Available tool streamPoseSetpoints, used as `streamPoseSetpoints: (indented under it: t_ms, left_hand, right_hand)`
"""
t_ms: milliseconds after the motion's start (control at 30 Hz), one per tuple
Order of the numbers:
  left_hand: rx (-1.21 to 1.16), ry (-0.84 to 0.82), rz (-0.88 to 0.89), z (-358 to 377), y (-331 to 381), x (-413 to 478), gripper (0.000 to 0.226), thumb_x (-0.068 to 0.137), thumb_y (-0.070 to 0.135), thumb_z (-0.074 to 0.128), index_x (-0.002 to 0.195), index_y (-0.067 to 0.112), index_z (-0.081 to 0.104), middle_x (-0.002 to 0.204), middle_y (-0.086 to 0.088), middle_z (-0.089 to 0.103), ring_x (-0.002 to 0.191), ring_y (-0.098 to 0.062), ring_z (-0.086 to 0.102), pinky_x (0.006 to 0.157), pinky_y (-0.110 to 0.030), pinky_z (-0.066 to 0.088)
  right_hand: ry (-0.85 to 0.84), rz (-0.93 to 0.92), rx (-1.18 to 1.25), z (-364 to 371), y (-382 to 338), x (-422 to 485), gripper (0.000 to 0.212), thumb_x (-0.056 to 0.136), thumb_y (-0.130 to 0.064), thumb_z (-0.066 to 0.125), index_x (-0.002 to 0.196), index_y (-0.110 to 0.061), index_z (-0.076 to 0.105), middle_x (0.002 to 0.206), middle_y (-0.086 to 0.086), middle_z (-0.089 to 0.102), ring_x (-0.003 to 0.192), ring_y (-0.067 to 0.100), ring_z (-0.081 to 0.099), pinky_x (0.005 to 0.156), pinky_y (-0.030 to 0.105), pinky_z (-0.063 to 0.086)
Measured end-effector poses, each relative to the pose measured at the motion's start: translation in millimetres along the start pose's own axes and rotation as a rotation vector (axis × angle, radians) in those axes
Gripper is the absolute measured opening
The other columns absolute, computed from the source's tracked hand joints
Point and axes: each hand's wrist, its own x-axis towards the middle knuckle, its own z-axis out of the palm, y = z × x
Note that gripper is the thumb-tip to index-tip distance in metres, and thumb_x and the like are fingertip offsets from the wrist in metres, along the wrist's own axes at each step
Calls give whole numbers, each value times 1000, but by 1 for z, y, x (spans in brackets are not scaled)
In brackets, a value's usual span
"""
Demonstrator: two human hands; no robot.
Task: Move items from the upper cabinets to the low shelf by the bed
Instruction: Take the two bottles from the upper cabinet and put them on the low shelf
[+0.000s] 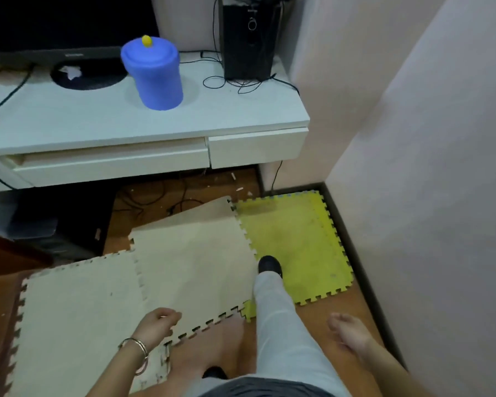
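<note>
The jar [153,74] stands on the shelf [69,121], seemingly delivered, so the left hand [161,322], loosely curled, and right hand [347,330], slack, hang empty, likely free for another trip.

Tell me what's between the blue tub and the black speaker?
Just white shelf top and a loop of thin black cable, in the head view.

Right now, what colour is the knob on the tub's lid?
The knob is yellow, on a blue tub; the head view shows it.
</note>
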Motion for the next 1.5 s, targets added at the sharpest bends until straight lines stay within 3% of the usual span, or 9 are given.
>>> streamPoseSetpoints:
  t_ms: [67, 167, 300, 467, 667, 800, 967, 1233, 1500]
  left_hand:
    - [0, 27, -9, 8, 30, 16, 19, 89, 17, 55, 103, 3, 57, 100, -14, 59, 86, -24, 54, 54, -22, 36]
    - [-17, 59, -45, 28, 81, 38, 15, 87, 11, 57, 96, -1, 59, 91, -15, 57, 77, -25, 52, 57, -26, 39]
    - [-17, 65, -7, 61, 160, 58, 7, 87, 9, 59, 87, 2, 57, 72, -8, 53, 62, -19, 48, 50, -21, 37]
    - [-55, 73, 118, 78, 263, 74, 29, 77, 29, 65, 95, 6, 62, 85, -10, 63, 75, -25, 60, 58, -25, 40]
    - [13, 147, 245, 52, 340, 71, 31, 81, 30, 62, 104, 10, 62, 100, -10, 65, 98, -30, 64, 82, -32, 46]
    - [-6, 175, 527, 23, 425, 51, 12, 87, 18, 59, 98, 17, 63, 91, -4, 65, 86, -22, 61, 69, -22, 43]
    - [-34, 276, 1009, -37, 562, -16, 12, 85, 23, 63, 89, 34, 62, 90, 12, 71, 79, 8, 64, 65, -4, 46]
    - [-125, 545, 1763, -112, 707, -177, 26, 68, 45, 59, 93, 42, 63, 104, 20, 69, 93, 7, 65, 81, -4, 47]
    - [-131, 864, 2056, -149, 803, -275, 38, 78, 36, 55, 116, 36, 52, 111, 29, 53, 109, 12, 51, 95, -9, 37]
  right_hand:
    - [-32, 2, -46, -7, -25, 26, 17, 91, -3, 49, 83, 2, 62, 79, 12, 55, 78, 28, 61, 57, 25, 39]
    - [-104, -63, -119, -29, -72, 74, 46, 85, 0, 56, 42, -15, 52, 52, 7, 48, 37, 6, 45, 41, 16, 35]
    - [-94, -55, -155, -74, -162, 116, 26, 84, 5, 54, 60, -7, 54, 54, 7, 47, 39, 12, 42, 33, 13, 29]
    - [-37, -194, -50, -121, -285, 146, 29, 85, -30, 55, 65, -10, 50, 57, 3, 42, 29, 3, 39, 33, 15, 28]
    - [-115, -400, -206, -124, -376, 133, 21, 89, -8, 50, 70, -12, 54, 71, 2, 50, 65, 19, 53, 37, 7, 36]
    - [-75, -662, -258, -122, -462, 101, 18, 90, -8, 51, 103, -6, 64, 96, 5, 59, 93, 25, 58, 75, 23, 44]
    - [-38, -1177, -155, -119, -609, 11, 18, 88, -8, 57, 92, -25, 62, 85, -1, 62, 84, 14, 56, 66, 4, 42]
    - [233, -1999, 82, -142, -753, -184, 21, 80, -22, 63, 78, -43, 62, 73, -25, 67, 80, -1, 64, 75, 10, 49]
    - [702, -2323, 246, -178, -841, -293, 22, 83, -19, 62, 105, -20, 65, 97, -12, 63, 104, 5, 56, 83, 0, 36]
